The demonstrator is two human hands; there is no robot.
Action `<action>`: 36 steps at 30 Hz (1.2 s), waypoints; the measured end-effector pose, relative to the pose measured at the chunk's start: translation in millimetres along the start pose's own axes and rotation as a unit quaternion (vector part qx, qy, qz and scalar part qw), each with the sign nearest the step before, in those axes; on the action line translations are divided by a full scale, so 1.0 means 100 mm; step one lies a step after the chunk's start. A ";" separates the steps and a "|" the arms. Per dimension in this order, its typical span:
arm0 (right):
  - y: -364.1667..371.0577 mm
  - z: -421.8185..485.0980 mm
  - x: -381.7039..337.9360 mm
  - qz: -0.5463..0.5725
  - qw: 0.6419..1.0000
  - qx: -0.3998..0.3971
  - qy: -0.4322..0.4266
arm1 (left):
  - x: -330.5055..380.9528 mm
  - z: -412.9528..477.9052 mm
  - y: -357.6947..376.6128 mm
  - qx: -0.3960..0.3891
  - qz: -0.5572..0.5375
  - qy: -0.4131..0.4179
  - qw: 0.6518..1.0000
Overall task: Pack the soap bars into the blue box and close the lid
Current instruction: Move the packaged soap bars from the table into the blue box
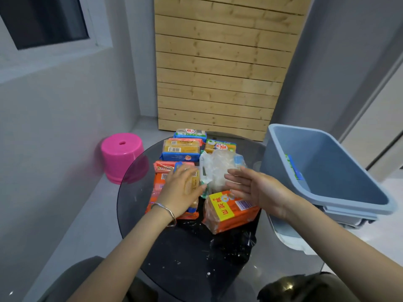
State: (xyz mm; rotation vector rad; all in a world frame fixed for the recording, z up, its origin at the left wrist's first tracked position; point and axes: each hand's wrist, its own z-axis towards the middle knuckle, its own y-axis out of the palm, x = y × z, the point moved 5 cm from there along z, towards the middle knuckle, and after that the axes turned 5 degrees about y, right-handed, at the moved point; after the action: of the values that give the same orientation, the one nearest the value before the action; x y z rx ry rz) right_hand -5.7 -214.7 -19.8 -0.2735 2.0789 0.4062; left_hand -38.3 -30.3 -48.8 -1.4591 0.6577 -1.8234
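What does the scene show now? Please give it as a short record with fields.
table: round dark glass table, soap packs lying on it
box: blue box at the right, tilted, open, one green-and-blue pack inside against its wall
lid: not on the box
left hand: left hand flat on the soap packs, fingers straight
right hand: right hand open, holds nothing, beside the clear plastic bag
floor: pink stool at the left

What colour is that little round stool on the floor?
The stool is bright pink, seen best in the head view.
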 end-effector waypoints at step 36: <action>-0.74 -0.85 -1.12 -0.135 0.981 0.003 -0.139 | 1.82 0.31 0.26 -0.231 -0.696 -0.132 0.667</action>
State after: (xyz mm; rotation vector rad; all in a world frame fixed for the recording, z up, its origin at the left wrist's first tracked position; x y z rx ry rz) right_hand 11.3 -312.7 104.5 -0.4619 1.7414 0.2565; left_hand -24.8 -187.4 51.2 -2.9989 -0.4387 -2.3973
